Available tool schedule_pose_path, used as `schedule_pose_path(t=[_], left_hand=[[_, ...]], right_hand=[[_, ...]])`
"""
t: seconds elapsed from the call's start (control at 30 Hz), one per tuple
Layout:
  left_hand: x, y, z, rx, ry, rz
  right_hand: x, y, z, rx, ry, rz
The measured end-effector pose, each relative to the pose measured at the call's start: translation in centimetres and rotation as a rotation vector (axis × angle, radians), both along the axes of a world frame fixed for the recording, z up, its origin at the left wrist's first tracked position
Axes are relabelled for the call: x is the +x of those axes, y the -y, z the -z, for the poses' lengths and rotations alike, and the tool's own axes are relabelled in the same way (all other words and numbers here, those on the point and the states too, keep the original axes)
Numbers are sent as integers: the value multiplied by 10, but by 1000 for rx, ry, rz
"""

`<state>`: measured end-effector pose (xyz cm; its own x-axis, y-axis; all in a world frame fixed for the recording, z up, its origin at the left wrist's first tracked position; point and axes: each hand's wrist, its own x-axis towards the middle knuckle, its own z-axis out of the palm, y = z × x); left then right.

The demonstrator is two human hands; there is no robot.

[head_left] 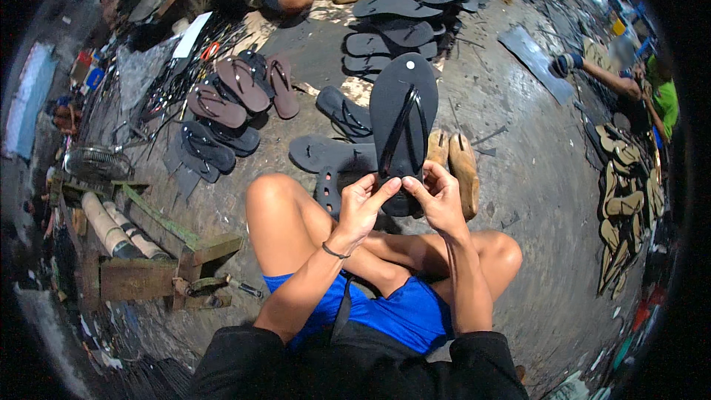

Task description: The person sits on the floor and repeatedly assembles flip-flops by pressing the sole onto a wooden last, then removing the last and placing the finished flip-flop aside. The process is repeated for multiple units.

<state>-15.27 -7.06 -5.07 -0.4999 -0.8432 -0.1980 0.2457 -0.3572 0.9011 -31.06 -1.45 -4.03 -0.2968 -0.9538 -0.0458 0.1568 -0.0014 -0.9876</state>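
Black flip-flop (404, 107): held up in front of person's crossed legs, toe end pointing away, heel end down at the hands, strap side facing camera; small white dot near toe.
L hand (361, 204): fingers curled, thumb and forefinger pinching heel edge of sole, approx. at strap's rear anchor. Thin wristband on L wrist.
R hand (438, 196): fingers curled, thumb and fingertips gripping same heel edge from the other side; the two hands nearly touch at the thumbs.
Wooden foot forms (463, 163): pair, tan, on floor just behind the hands, partly hidden by sole.
Bare grey soles (326, 154): on floor, L of held item, one w/ punched holes.
Finished sandals, brown & dark (237, 92): rows on floor, far L.
Stack of black soles (404, 7): top centre, well apart.
Tan cut-outs pile (622, 200): far R.
Wooden bench (141, 259): L, w/ rolled material on it.
Other persons seated at top and R edges.
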Motion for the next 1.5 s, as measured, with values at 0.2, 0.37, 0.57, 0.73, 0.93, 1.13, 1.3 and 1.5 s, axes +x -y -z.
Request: schedule_pose_path(t=[0.2,0.37,0.57,0.73,0.93,1.13,1.3,1.5], left_hand=[[11,55,-8,-41,-77,-208],[82,204,-40,-278,-67,-459],[191,309,14,-165,620,-825],[141,255,40,-427,686,-327],[81,190,-40,-1205,856,70],[38,73,-91,-1438,511,320],[61,14,-106,-1260,227,340],[105,-22,-124,-799,322,568]], right_hand=[[13,53,24,22,33,75],[-23,109,109,151,-325,196],[-20,148,177,395,-584,266],[2,161,166,599,-493,198],[10,111,50,-194,-790,327],[16,-10,-59,-467,-998,217],[23,-75,-111,-353,-731,-110],[34,-86,-113,-336,-719,-479]])
